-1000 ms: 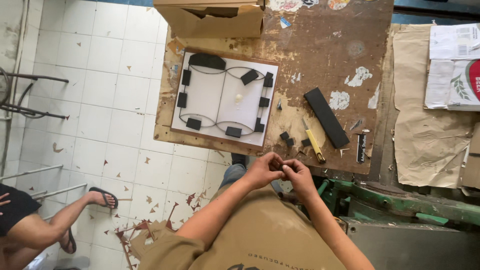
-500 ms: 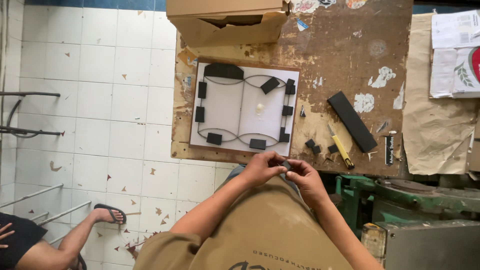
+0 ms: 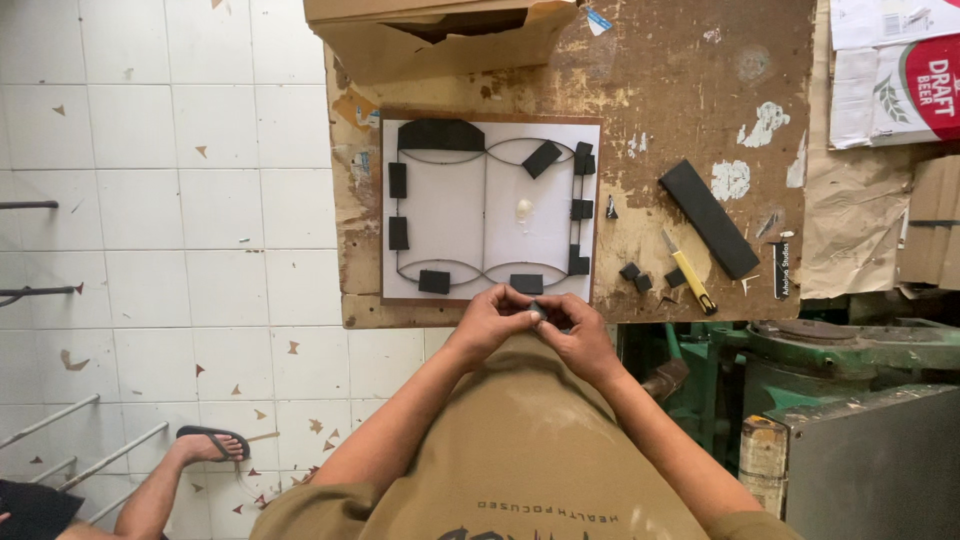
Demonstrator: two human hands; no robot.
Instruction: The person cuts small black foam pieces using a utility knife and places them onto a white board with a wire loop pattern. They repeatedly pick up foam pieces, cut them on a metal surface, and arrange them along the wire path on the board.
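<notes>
1. At the near edge of the worn table (image 3: 690,90), the left hand (image 3: 490,322) and the right hand (image 3: 578,330) meet, fingers curled together around a small dark piece (image 3: 538,312) pinched between them.
2. Just beyond the hands lies a white board (image 3: 450,215) with a thin wire outline and black foam blocks (image 3: 434,281) set along it.
3. To the right of the right hand sit loose black bits (image 3: 636,276), a yellow utility knife (image 3: 688,272) and a long black strip (image 3: 709,217).
4. Far beyond the hands, an open cardboard box (image 3: 440,25) rests at the table's far edge.
5. Compared with half a second ago, the hands stay joined at the same spot by the board's near edge, and the board, knife and strip have not moved on the table.
6. To the lower left, another person's sandalled foot (image 3: 205,443) rests on the tiled floor (image 3: 150,200).
</notes>
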